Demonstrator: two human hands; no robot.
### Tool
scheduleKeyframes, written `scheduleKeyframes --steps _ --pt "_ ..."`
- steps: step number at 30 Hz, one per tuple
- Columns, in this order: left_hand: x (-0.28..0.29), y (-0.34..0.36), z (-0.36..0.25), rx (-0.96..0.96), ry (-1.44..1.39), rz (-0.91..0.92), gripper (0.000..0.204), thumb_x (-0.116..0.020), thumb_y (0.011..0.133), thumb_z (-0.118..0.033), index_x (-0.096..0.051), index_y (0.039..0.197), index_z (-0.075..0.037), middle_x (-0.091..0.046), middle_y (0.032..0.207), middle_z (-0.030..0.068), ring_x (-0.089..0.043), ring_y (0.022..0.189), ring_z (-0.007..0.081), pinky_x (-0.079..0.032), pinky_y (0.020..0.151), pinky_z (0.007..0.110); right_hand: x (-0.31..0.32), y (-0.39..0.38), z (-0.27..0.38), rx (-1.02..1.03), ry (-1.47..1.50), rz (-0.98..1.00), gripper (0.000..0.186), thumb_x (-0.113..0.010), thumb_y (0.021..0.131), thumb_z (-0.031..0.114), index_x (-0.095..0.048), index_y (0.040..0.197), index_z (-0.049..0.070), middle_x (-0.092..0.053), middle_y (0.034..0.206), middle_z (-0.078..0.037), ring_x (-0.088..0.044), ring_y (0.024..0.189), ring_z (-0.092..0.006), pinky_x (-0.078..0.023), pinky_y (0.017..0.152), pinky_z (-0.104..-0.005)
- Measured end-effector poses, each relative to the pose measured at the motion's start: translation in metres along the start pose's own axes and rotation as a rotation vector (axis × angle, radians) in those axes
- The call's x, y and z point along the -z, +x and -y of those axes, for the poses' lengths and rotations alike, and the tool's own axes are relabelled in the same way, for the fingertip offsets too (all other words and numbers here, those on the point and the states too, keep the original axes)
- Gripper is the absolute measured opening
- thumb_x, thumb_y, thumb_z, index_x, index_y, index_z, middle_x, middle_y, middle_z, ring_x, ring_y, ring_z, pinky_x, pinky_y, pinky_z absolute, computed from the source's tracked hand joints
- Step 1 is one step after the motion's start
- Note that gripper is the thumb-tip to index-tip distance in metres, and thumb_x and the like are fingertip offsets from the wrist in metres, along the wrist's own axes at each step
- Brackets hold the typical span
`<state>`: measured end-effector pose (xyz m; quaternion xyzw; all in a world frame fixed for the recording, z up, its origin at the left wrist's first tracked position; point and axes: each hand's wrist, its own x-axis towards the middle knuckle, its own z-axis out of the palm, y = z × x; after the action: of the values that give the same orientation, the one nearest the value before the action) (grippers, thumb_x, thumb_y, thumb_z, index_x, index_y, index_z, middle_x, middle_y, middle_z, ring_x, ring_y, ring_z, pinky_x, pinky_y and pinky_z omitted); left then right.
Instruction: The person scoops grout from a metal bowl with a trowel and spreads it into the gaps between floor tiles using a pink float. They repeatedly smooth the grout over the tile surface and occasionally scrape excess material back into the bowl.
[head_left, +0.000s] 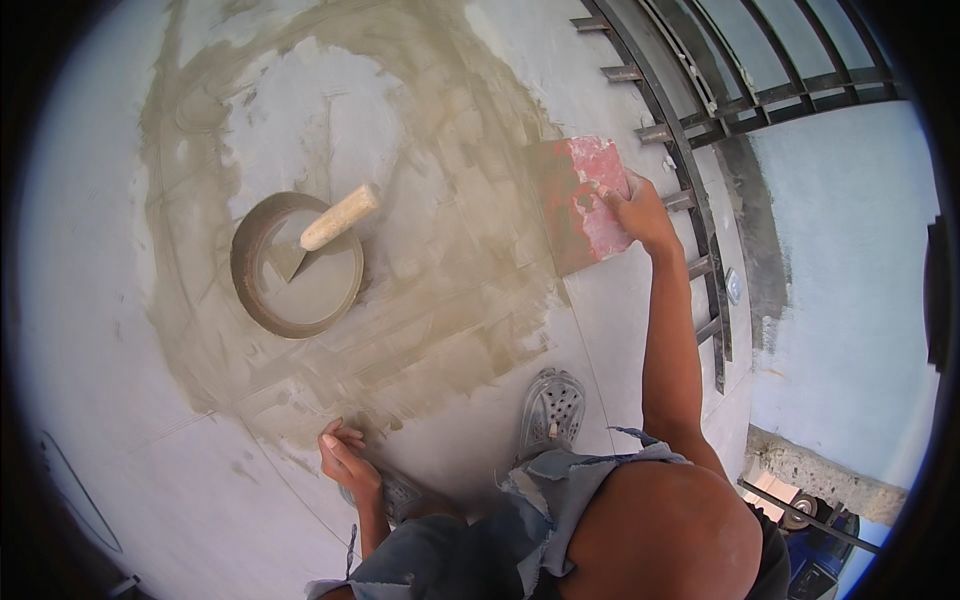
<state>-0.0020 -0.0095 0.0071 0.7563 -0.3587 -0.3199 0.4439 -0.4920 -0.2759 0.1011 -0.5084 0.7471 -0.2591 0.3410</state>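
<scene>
My right hand (642, 212) grips a flat red spreader (592, 205) by its right edge. Wet grey-brown paste coats the spreader's left half, and its left edge meets the smeared tile floor (450, 200). Low in the picture, my left hand (350, 462) hangs above the floor near my knee, fingers loosely bent and apart, holding nothing. A round brown pan (246, 280) with thin grey paste in it sits left of centre. In the pan leans a putty knife (340, 218), its pale wooden handle over the rim and its blade partly sunk in the paste.
A dark metal railing (672, 130) with short crossbars runs along the right side. Beyond it is a pale blue surface (850, 260). My feet in grey clogs (552, 408) are close to the smeared area. A blue power tool (815, 565) lies at the lower right.
</scene>
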Motion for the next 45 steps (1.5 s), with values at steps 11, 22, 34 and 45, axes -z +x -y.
scheduleKeyframes --steps 11,22,34,45 --pt "-0.008 -0.004 -0.008 -0.002 0.017 0.018 0.053 -0.034 0.116 -0.037 -0.066 0.112 0.005 -0.066 0.078 0.0093 -0.057 0.068 0.0138 -0.046 0.065 0.028 -0.008 0.007 0.005 -0.019 0.186 -0.112 0.032 -0.067 0.098 0.012 -0.068 0.127 -0.002 -0.075 0.111 -0.009 -0.068 0.095 -0.0142 -0.053 0.088 -0.0328" --pt "0.003 0.002 -0.006 0.000 0.089 0.066 0.048 -0.038 0.116 -0.032 -0.068 0.111 0.005 -0.067 0.076 0.0076 -0.056 0.065 0.0118 -0.046 0.062 0.028 -0.026 0.008 0.017 0.034 0.466 0.028 0.041 -0.068 0.103 0.020 -0.062 0.136 -0.004 -0.070 0.126 -0.010 -0.067 0.106 -0.0147 -0.053 0.095 -0.0313" --pt "0.006 -0.005 -0.011 -0.038 0.078 0.028 0.039 -0.045 0.114 -0.027 -0.072 0.111 0.001 -0.067 0.076 0.0057 -0.062 0.066 0.0138 -0.052 0.066 0.031 -0.049 -0.010 0.011 0.090 0.399 0.480 0.056 -0.089 0.086 0.032 -0.066 0.124 -0.002 -0.073 0.110 -0.007 -0.068 0.096 -0.0147 -0.054 0.088 -0.0315" --pt "0.007 -0.003 -0.007 0.048 0.021 0.025 0.036 -0.047 0.113 -0.028 -0.071 0.111 -0.001 -0.070 0.077 0.0097 -0.068 0.068 0.0226 -0.053 0.066 0.037 -0.051 -0.035 0.073 0.088 0.178 0.493 0.043 -0.070 0.103 0.033 -0.069 0.124 -0.004 -0.074 0.107 -0.006 -0.065 0.091 -0.0116 -0.052 0.085 -0.0298"
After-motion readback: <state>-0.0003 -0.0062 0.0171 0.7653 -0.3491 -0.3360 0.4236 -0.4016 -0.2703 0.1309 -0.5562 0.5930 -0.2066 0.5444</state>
